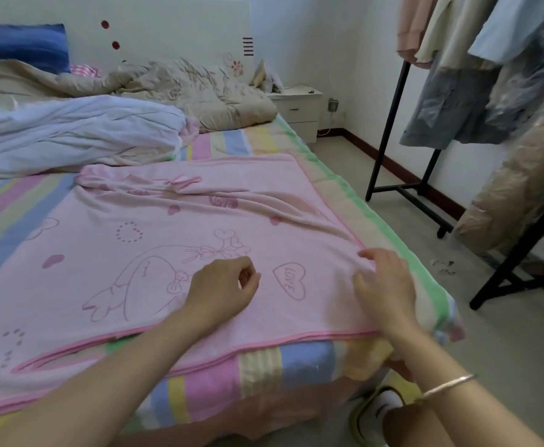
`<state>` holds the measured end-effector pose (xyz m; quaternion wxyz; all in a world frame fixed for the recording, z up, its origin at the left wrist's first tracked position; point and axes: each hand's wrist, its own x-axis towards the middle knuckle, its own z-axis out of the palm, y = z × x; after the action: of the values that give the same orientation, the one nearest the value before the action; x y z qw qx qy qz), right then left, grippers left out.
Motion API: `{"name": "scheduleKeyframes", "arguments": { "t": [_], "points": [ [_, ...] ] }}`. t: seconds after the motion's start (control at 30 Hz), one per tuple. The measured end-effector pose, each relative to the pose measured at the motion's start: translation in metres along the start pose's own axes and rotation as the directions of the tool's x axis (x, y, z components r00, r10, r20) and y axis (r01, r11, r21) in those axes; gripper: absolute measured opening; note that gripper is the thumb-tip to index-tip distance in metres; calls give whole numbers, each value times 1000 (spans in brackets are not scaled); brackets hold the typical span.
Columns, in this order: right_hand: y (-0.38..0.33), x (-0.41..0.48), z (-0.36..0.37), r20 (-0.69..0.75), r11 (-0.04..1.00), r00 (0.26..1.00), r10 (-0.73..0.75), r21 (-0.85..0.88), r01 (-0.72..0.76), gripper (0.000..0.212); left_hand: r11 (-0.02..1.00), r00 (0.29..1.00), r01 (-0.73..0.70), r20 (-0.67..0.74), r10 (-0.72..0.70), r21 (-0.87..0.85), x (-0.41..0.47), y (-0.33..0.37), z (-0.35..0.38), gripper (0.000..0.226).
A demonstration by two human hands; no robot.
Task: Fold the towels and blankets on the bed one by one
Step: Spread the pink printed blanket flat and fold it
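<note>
A pink towel blanket [128, 253] with a rabbit drawing and "LOVE" hearts lies spread over the near corner of the bed [212, 385], wrinkled along its far edge. My left hand [222, 290] hovers over its middle with fingers loosely curled, holding nothing. My right hand [385, 282] rests on the blanket's right edge, fingers bent and pressing into the bunched cloth there. A crumpled white blanket [70, 133] lies behind, and a beige quilt [193, 88] is heaped near the headboard.
The bed has a pastel striped sheet. A blue pillow [22, 43] sits at the back left. A white nightstand [299, 108] stands by the far corner. A black clothes rack [393, 124] with hanging garments stands on the floor to the right.
</note>
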<state>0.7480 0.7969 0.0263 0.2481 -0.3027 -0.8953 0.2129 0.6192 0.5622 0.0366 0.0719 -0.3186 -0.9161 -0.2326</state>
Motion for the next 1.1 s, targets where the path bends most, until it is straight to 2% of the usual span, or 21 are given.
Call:
{"name": "scheduleKeyframes", "arguments": {
  "t": [0.1, 0.17, 0.23, 0.37, 0.43, 0.5, 0.6, 0.67, 0.7, 0.73, 0.8, 0.83, 0.87, 0.93, 1.03, 1.1],
  "points": [
    [-36, 46, 39, 149, 990, 979, -137, -23, 142, 30, 996, 994, 86, -59, -87, -32, 50, -18, -2, 5],
    [-58, 84, 68, 177, 982, 966, -188, 7, 189, 31, 991, 988, 127, -77, -130, -51, 88, -37, 0, 5],
    [-78, 121, 92, 177, 976, 960, -217, 25, 216, 30, 989, 983, 145, -110, -148, -40, 123, -57, 2, 10],
    [-117, 193, 139, 135, 963, 954, -269, 70, 261, 27, 977, 944, 199, -281, -172, 71, 188, -101, 1, 26],
    [-133, 226, 165, 204, 960, 940, -275, 116, 256, 28, 961, 926, 253, -315, -207, 110, 212, -123, 1, 34],
    [-148, 252, 184, 372, 963, 889, -268, 125, 238, 32, 935, 926, 320, -260, -275, 152, 228, -141, 3, 41],
    [-161, 264, 199, 655, 974, 724, -218, 98, 205, 42, 895, 907, 412, -168, -386, 169, 234, -152, 4, 44],
    [-164, 270, 203, 726, 973, 650, -226, 138, 184, 29, 891, 899, 428, -174, -402, 151, 236, -156, 6, 45],
    [-162, 274, 203, 707, 975, 672, -220, 177, 132, 19, 898, 901, 419, -188, -392, 137, 235, -156, 6, 47],
    [-160, 285, 200, 643, 976, 743, -187, 210, 64, 14, 904, 900, 410, -213, -380, 120, 236, -154, 5, 48],
    [-145, 313, 189, 424, 969, 906, -21, 233, -86, 20, 914, 887, 399, -283, -364, 74, 236, -144, 0, 49],
    [-135, 327, 181, 337, 971, 941, 44, 205, -119, 22, 915, 874, 400, -318, -367, 43, 234, -137, -4, 48],
    [-124, 337, 174, 311, 979, 947, 76, 156, -130, 24, 915, 863, 404, -339, -376, 13, 232, -130, -7, 47],
    [-107, 348, 165, 392, 986, 917, 75, 107, -126, 29, 916, 847, 400, -369, -382, -29, 222, -115, -9, 46],
    [-99, 340, 160, 572, 987, 820, 14, 123, -102, 37, 918, 850, 392, -361, -383, -52, 199, -99, -2, 42],
    [-96, 328, 161, 608, 990, 792, -58, 136, -33, 34, 912, 859, 407, -317, -402, -54, 182, -93, 8, 39]
  ]
}}
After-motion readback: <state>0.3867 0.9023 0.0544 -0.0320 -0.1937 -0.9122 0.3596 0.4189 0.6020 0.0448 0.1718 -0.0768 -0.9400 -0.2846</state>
